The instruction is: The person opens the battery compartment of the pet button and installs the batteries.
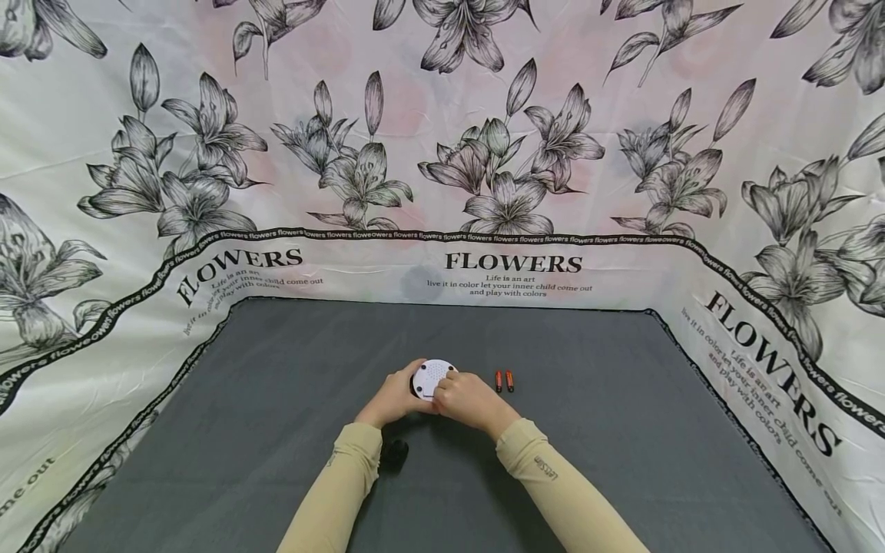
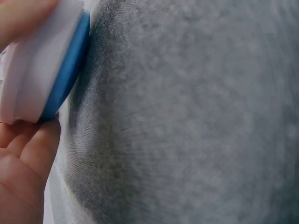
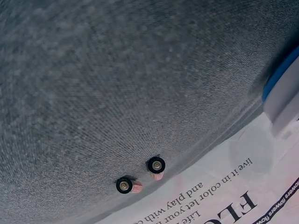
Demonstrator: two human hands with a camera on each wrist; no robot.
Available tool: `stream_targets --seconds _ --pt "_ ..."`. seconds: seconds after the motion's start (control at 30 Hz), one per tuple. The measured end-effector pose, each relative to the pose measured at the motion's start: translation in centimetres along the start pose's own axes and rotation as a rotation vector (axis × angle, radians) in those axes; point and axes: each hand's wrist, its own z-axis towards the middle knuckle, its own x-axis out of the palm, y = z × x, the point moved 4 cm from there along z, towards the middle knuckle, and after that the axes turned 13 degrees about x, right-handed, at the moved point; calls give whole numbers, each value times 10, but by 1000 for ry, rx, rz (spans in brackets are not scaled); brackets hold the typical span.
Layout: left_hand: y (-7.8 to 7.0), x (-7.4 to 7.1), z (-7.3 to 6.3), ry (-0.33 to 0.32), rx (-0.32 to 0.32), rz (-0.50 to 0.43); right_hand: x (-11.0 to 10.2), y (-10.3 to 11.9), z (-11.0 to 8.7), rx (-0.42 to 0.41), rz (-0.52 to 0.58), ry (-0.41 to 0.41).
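Near the middle of the grey cloth is a round white device with a perforated back, small dark feet and a blue underside. From its left side my left hand grips it. The left wrist view shows the thumb on one edge and fingers on the opposite edge. My right hand, fingers curled, holds the lower right part of its back; its fingertips are largely hidden. In the right wrist view only the device's edge appears, without the hand.
Two orange-and-black batteries lie side by side to the right of the device. A small dark object is beside the left sleeve. The grey cloth meets flower-printed fabric at the back and sides.
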Motion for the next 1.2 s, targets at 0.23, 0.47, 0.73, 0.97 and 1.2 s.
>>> stream_targets --seconds 0.23,0.47,0.73,0.97,1.2 --pt "2 1 -1 -25 10 -2 1 -3 -1 49 66 17" --pt "2 1 -3 -24 0 -6 -1 -4 -8 83 170 -17" --pt "4 0 -3 -14 -2 1 -3 -10 -11 229 420 34" --pt "4 1 -2 -6 -5 7 1 -16 -7 414 537 214" --pt "4 1 -2 -2 10 -17 5 -19 -4 517 596 347"
